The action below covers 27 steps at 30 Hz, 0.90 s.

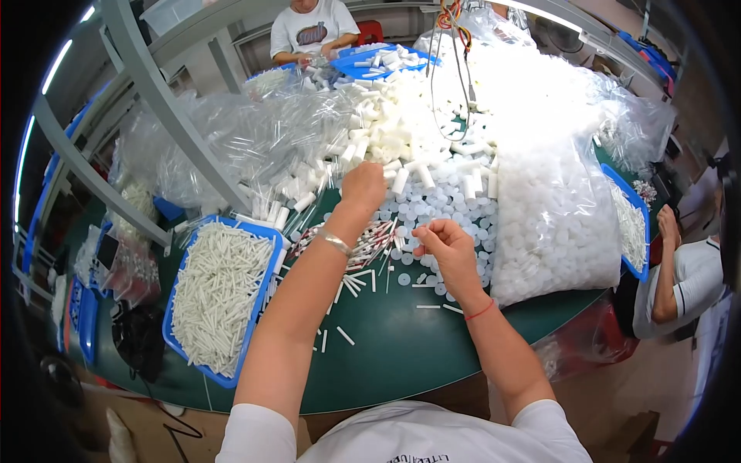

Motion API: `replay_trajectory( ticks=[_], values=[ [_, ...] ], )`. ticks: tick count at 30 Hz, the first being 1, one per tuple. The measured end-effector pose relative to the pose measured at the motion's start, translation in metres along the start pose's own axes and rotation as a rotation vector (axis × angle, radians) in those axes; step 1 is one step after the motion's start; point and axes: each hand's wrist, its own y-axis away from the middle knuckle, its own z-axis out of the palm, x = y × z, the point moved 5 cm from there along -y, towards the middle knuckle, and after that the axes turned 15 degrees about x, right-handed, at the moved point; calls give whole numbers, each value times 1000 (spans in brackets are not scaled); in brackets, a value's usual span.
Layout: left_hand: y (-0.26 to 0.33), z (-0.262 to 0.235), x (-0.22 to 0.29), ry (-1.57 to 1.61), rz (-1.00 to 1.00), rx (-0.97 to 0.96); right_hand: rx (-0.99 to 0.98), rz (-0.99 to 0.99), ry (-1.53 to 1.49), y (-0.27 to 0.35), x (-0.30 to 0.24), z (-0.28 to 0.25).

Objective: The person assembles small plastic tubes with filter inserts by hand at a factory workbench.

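Green tabletop (409, 347) fills the middle of a workroom, its near edge curved, with a large clear bag (556, 239) of whitish discs lying on it as the landmark. Loose translucent discs (444, 202) spread along the bag's left side. White cylinders (425, 177) are heaped to the left of the bag and run on past its far end. Left of the bag, beyond the loose discs, lies a bundle of thin red-and-white sticks (378, 243).

Well left of the bag, the left grip (364, 185) is curled down at the near edge of the cylinders; its fingertips are hidden, so I cannot tell what it has hold of. Nearer the bag, just left of it, the right grip (449, 247) has thumb and forefinger drawn close together above the discs; whether something fine sits between them, I cannot tell.

Farthest left of the bag stands a blue tray (255, 309) full of short white sticks (220, 297). One co-worker (312, 31) sits beyond the bag to the left, another (687, 278) to its right.
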Motion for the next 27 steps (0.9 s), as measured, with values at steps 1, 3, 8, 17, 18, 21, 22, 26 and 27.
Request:
replay_trajectory(
  ticks=[1,3,8,17,18,21,22,26,27],
  values=[
    [4,-5,-6,66,-18,53,3,-15,10,-1,1,-1],
    [18,-20,-10,129,-33,102,8,-28,16,1,3,-1],
    [94,-60,3,608,-378,39,28,-221,80,6,-3,0],
    [181,-77,24,1134,-677,84,-37,-411,159,33,7,27],
    [184,-79,24,1162,-696,106,-67,-473,235,35,7,27],
    [192,-81,23,1248,-733,145,-137,-598,355,39,2,30],
    [194,-82,22,1291,-750,159,-170,-659,399,41,-1,32],
    [199,-87,16,1292,-878,53,-269,-742,395,44,-7,35],
    [202,-83,10,1345,-959,6,-317,-787,399,47,-10,37]
  ],
)
